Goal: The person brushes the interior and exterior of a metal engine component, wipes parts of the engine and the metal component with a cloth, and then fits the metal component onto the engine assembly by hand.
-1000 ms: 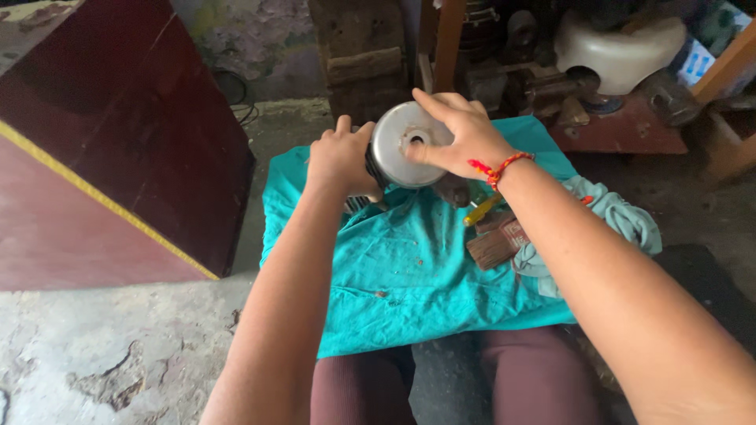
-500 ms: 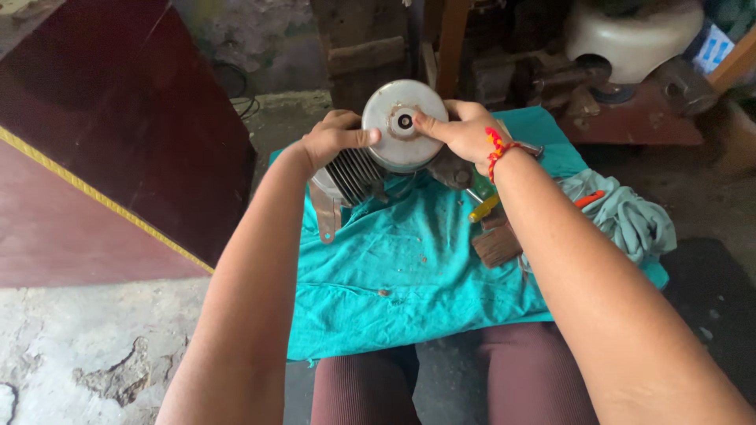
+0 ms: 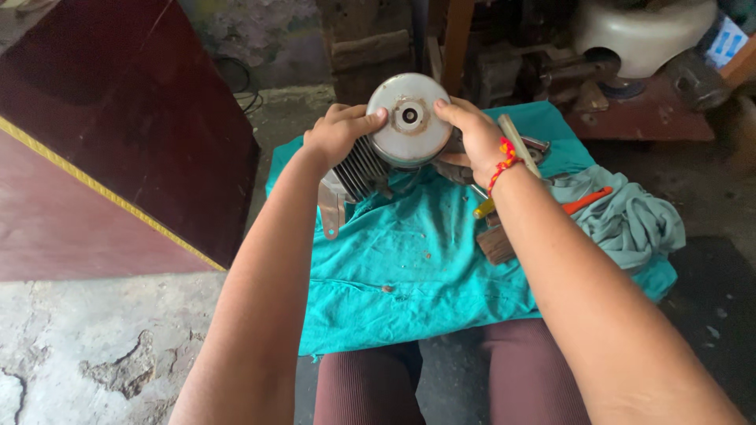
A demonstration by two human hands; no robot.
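I hold a small electric motor (image 3: pixel 376 161) with grey cooling fins and a round silver end cap (image 3: pixel 408 120) facing me, tilted up above a teal cloth (image 3: pixel 409 267). My left hand (image 3: pixel 340 134) grips the motor's left side, thumb on the cap's rim. My right hand (image 3: pixel 472 134), with a red thread band at the wrist, grips the right side, fingers on the cap's edge. The cap has a rusty centre hole.
On the cloth at the right lie a wooden tool handle (image 3: pixel 516 142), an orange-handled tool (image 3: pixel 587 200), a yellow-tipped tool (image 3: pixel 483 209) and a bunched pale green rag (image 3: pixel 630 224). A dark red board (image 3: pixel 118 142) leans at the left. Machine parts crowd the back.
Both hands have raised and tilted the motor so its end cap faces me more squarely. The right hand has slid from over the cap to its right edge.
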